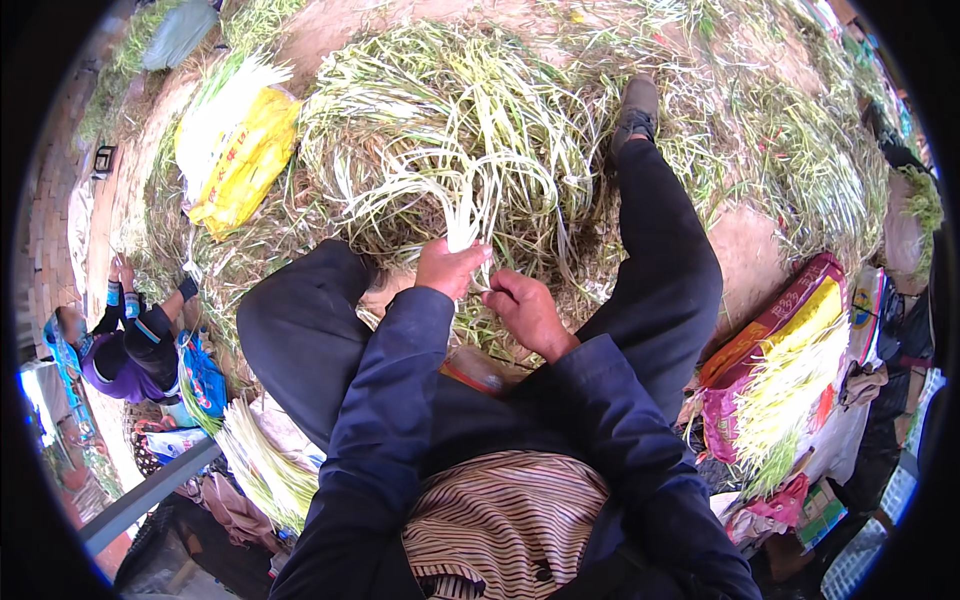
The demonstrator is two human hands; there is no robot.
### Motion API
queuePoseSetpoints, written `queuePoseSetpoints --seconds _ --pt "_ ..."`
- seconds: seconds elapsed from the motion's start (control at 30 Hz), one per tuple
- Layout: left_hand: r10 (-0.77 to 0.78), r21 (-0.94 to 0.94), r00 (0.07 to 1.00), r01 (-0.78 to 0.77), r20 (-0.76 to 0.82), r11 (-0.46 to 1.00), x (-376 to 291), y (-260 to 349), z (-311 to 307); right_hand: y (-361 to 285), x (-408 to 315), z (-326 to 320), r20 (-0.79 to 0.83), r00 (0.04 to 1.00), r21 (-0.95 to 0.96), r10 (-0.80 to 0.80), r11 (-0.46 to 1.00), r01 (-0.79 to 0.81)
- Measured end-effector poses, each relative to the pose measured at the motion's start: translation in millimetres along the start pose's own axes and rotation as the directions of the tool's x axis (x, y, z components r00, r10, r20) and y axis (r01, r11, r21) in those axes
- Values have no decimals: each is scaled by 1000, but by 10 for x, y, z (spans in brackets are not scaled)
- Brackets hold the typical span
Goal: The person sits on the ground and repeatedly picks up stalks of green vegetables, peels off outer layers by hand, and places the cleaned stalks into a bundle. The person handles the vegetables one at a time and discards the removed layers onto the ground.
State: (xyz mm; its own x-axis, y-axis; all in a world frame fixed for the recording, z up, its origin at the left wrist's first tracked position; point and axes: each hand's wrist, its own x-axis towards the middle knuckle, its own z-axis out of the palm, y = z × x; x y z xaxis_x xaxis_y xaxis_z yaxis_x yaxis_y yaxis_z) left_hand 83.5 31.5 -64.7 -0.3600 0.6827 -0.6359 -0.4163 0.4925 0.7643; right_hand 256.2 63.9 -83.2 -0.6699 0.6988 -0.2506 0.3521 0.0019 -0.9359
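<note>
My left hand [451,268] grips a small bunch of pale chive-like stalks [463,217], whose long ends fan out and droop away from me. Close on its right, my right hand [525,307] pinches a thin strand at the bunch's lower end between thumb and forefinger. Past both hands, between my spread legs, lies a large heap of loose green and whitish stalks [480,97], with dry, brownish leaves along its near side. The lower tips of the held stalks are partly hidden by my fingers.
At the upper left, pale stalks lie with a yellow printed sack [247,165]. A red and yellow sack [780,322] bears more stalks at right; another bundle [262,465] lies at lower left, near a grey metal bar [150,495]. A person [127,352] sits at far left.
</note>
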Motion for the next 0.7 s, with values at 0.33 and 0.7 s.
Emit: queuePoseSetpoints --seconds 0.33,0.7 --pt "65 31 997 -64 -48 997 -155 9 -17 272 103 -72 284 949 674 136 675 -299" --pt "211 -207 974 -224 -87 952 -460 138 -4 613 142 -115 -73 913 442 402 833 -332"
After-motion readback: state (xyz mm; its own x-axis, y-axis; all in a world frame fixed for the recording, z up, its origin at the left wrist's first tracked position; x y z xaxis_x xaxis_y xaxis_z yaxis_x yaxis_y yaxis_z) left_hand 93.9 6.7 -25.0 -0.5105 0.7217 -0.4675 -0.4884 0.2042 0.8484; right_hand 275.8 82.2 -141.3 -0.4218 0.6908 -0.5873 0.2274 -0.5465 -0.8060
